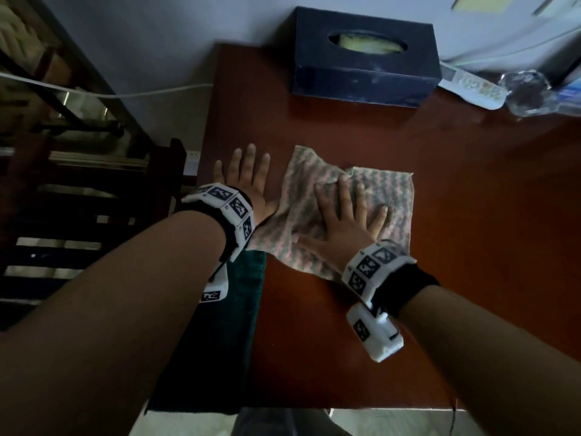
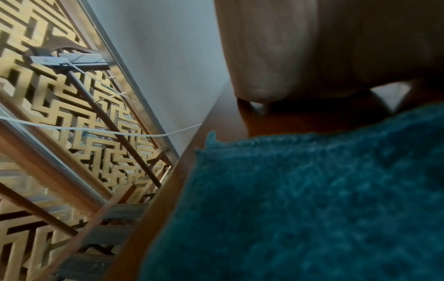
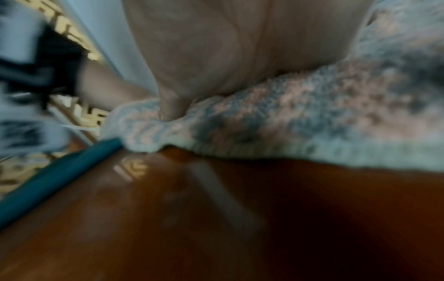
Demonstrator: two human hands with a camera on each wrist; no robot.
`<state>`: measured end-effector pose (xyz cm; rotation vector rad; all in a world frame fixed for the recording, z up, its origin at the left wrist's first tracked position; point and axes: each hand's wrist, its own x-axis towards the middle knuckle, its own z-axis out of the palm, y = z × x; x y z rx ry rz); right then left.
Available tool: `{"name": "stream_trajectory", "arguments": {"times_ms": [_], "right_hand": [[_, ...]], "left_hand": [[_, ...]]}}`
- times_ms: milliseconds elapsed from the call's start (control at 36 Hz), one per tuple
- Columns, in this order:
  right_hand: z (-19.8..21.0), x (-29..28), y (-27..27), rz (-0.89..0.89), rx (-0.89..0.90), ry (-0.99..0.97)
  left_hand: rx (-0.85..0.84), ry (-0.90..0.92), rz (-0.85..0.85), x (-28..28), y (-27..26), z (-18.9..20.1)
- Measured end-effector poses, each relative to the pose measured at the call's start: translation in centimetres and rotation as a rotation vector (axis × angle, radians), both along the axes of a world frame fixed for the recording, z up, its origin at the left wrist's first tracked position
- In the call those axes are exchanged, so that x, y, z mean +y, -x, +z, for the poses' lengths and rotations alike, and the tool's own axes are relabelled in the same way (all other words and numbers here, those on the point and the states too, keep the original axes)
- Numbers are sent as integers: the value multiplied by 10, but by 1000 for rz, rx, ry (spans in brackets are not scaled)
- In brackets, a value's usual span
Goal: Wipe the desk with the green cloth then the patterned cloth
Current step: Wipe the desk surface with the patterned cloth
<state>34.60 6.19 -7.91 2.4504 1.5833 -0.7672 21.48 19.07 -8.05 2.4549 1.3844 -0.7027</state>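
The patterned pink-and-grey cloth (image 1: 371, 196) lies spread on the reddish-brown desk (image 1: 471, 247), slightly rumpled at its top. My right hand (image 1: 345, 215) presses flat on it with fingers spread; the right wrist view shows the palm (image 3: 228, 47) bearing on the patterned cloth (image 3: 312, 117). My left hand (image 1: 245, 180) lies flat on the desk by the left edge, fingers straight, just left of the cloth. The dark green cloth (image 1: 232, 325) lies under my left forearm at the desk's near-left corner, and the green cloth (image 2: 312, 199) fills the left wrist view.
A dark blue tissue box (image 1: 364, 58) stands at the back of the desk. Clear plastic and papers (image 1: 518, 89) crowd the back right corner. A white cable (image 1: 110, 92) and a wooden chair (image 1: 94, 199) are left of the desk.
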Motion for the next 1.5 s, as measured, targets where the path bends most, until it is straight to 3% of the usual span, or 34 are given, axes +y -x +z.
{"name": "stream_trajectory", "arguments": {"times_ms": [167, 361, 556, 750, 833, 1028, 1194, 1361, 1500], "right_hand": [[3, -52, 30, 45, 3, -11], [-4, -108, 62, 61, 27, -98], [0, -155, 82, 93, 61, -37], [2, -182, 62, 124, 59, 8], [-1, -195, 40, 129, 40, -74], [0, -233, -21, -58, -43, 2], [1, -242, -40, -178, -21, 1], [1, -232, -17, -256, -26, 40], [3, -219, 12, -223, -1, 53]], "left_hand": [[-111, -77, -6, -9, 6, -2], [50, -121, 17, -17, -3, 14], [-71, -196, -43, -56, -18, 19], [-144, 76, -46, -86, -34, 15], [-85, 82, -43, -89, -30, 8], [-59, 0, -43, -90, -30, -3], [-80, -51, -32, -92, -30, -6], [-59, -20, -41, -91, -31, -2], [-47, -5, -54, -90, -31, 1]]}}
